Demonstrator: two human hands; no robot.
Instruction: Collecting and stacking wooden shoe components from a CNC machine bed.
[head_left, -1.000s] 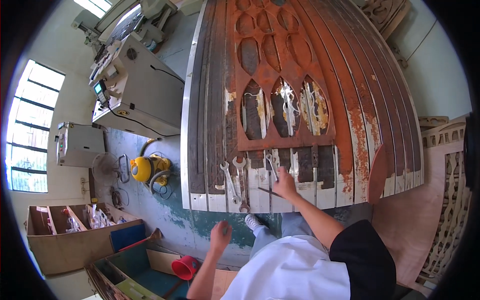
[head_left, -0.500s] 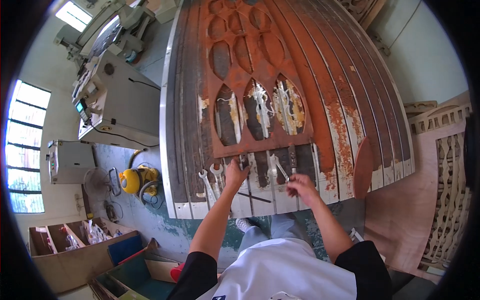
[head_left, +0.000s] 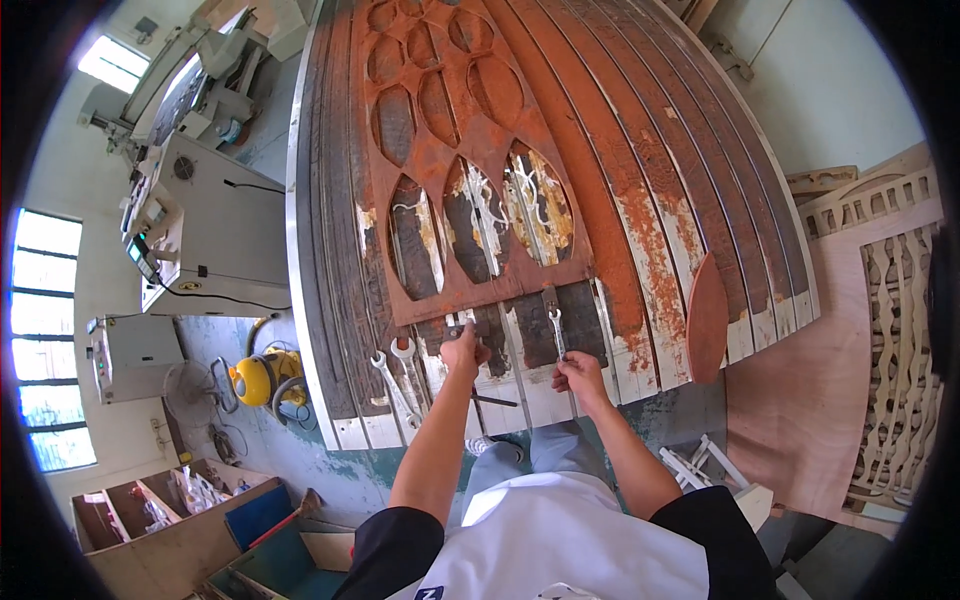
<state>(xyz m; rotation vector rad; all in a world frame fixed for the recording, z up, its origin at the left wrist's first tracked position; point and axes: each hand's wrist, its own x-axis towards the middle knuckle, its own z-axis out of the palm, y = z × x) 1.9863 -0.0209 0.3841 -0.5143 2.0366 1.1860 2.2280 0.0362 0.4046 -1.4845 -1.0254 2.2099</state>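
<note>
A silver wrench [head_left: 558, 334] is pinched in my right hand [head_left: 580, 377], its jaw pointing away from me toward a dark metal clamp [head_left: 549, 297]. My left hand [head_left: 462, 351] is closed at another dark metal clamp [head_left: 456, 331], by the near edge of the panel; its fingertips are partly hidden. The panel [head_left: 440, 309] is reddish-brown with rows of pointed oval openings and lies flat on a slotted machine bed [head_left: 632, 372]. Two more wrenches lie left of my left hand: a longer one [head_left: 396, 388] and another [head_left: 409, 371]. A thin dark rod [head_left: 494, 401] rests near the front edge.
A loose reddish oval piece [head_left: 707, 325] lies at the bed's right front. Orange dust coats much of the bed. On the left stand a grey cabinet [head_left: 225, 240], a yellow vacuum [head_left: 262, 378] and a fan [head_left: 188, 394]. Carved wooden panels [head_left: 895, 370] lean at the right.
The wrench in my right hand has swung from a leftward slant to nearly straight ahead, and the hand has closed lower on it. My left hand stays by its clamp. The view has shifted.
</note>
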